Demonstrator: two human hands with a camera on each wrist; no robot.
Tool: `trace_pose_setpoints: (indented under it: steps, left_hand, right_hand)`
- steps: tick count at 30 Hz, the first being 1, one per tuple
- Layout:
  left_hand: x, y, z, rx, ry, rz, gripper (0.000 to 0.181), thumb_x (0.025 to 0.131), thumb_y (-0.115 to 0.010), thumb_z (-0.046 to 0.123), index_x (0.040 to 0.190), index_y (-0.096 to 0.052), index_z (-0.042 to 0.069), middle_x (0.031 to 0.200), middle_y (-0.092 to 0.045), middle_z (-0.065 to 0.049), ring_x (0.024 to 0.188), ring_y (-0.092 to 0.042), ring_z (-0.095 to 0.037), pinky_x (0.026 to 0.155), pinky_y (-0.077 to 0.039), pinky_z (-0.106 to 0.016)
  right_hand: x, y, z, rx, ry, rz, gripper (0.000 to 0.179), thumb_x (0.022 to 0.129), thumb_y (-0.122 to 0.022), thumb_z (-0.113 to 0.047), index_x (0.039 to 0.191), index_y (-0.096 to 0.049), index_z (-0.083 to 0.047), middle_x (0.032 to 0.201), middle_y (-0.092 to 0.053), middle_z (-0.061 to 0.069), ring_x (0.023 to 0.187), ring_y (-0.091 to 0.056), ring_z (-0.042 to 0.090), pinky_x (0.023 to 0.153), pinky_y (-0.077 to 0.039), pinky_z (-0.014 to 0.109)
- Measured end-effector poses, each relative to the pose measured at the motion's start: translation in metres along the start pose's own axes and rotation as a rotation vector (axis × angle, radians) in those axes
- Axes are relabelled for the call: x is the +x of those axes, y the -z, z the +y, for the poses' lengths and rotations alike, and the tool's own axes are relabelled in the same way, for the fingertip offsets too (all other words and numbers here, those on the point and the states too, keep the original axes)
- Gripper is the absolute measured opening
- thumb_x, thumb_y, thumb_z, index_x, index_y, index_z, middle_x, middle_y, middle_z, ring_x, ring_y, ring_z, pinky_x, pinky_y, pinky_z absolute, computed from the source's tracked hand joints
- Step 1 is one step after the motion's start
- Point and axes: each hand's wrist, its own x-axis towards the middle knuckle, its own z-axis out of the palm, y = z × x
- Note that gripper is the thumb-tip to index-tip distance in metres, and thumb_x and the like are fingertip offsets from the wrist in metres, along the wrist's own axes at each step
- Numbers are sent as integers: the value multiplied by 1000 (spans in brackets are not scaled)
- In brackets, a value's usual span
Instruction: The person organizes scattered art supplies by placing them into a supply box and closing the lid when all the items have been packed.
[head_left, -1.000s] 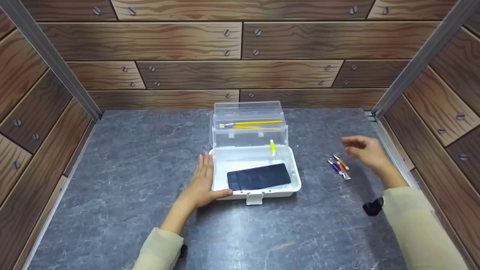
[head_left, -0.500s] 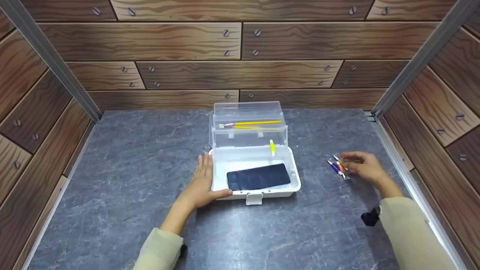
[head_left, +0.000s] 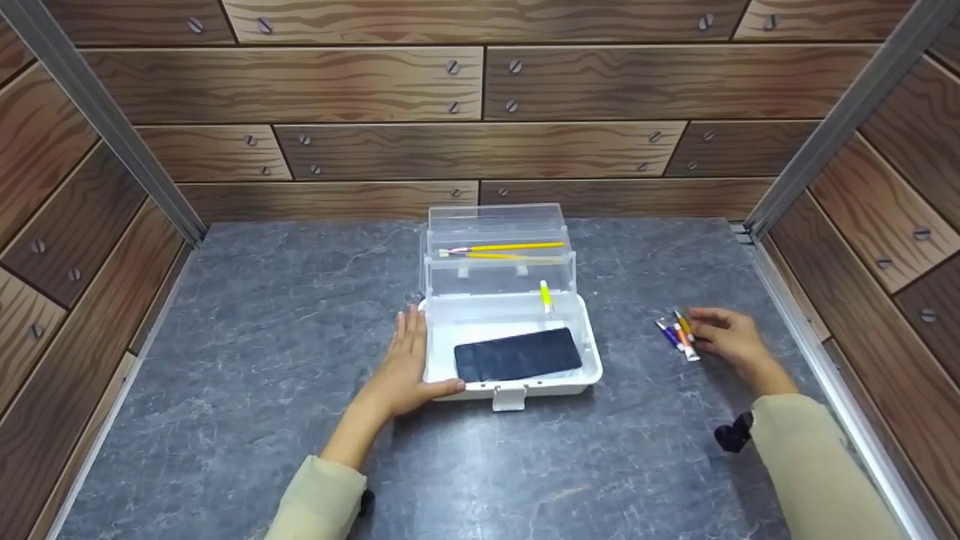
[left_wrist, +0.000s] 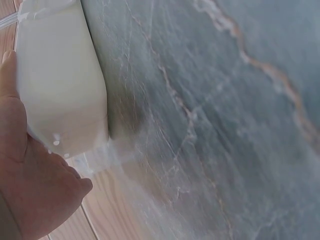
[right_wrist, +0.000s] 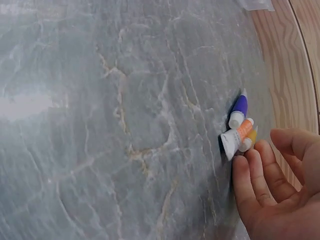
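Observation:
My left hand rests with straight fingers along the left side of an open white plastic box, its thumb on the front rim. In the left wrist view, that hand lies against the box wall. To the right, my right hand is beside a small pile of paint tubes, its fingertips at the yellow tube. An orange-and-white tube and a purple tube lie next to it. The right hand has loosely bent fingers, with no tube visibly pinched.
Inside the box lie a black phone and a yellow tube with a white cap. Yellow-handled brushes lie in the raised clear tray section. Wood-patterned walls enclose the grey marbled table.
My right hand has come down and toward me to the tubes, and its fingertips now meet the yellow one. The tubes have shifted slightly. My left hand stays at the box.

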Motion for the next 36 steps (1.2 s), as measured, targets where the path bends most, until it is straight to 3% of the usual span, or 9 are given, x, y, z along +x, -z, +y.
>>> trace_pose_setpoints:
  steps: [9,22,29,36]
  left_hand:
    - [-1,0,-1,17,-17,11,139,70,-66,81,159,6,2,166,9,-20,152,10,-39,123,-10,-54]
    - [-1,1,0,28,-10,11,138,70,-66,81,159,6,2,166,9,-20,152,10,-40,122,-11,-55]
    - [-1,0,0,22,-7,13,138,70,-66,81,159,6,3,167,8,-19,152,9,-40,122,-12,-56]
    - [-2,0,-1,22,-14,12,138,71,-66,81,159,5,3,166,9,-18,152,10,-40,122,-12,-56]
  right_hand:
    - [6,-5,0,12,-92,30,56,95,-63,-3,141,-39,19,89,-70,-15,82,-66,0,75,-58,21]
    - [14,-10,-7,-90,-240,119,62,88,-75,-12,137,-49,14,76,-64,-19,71,-63,-4,68,-57,18]
    - [16,-9,-10,-114,-274,112,59,87,-77,-12,134,-52,12,76,-65,-17,71,-64,-2,69,-58,20]
    - [17,-9,-7,-60,-268,111,53,87,-75,-6,130,-53,15,76,-67,-15,72,-65,-2,69,-58,20]
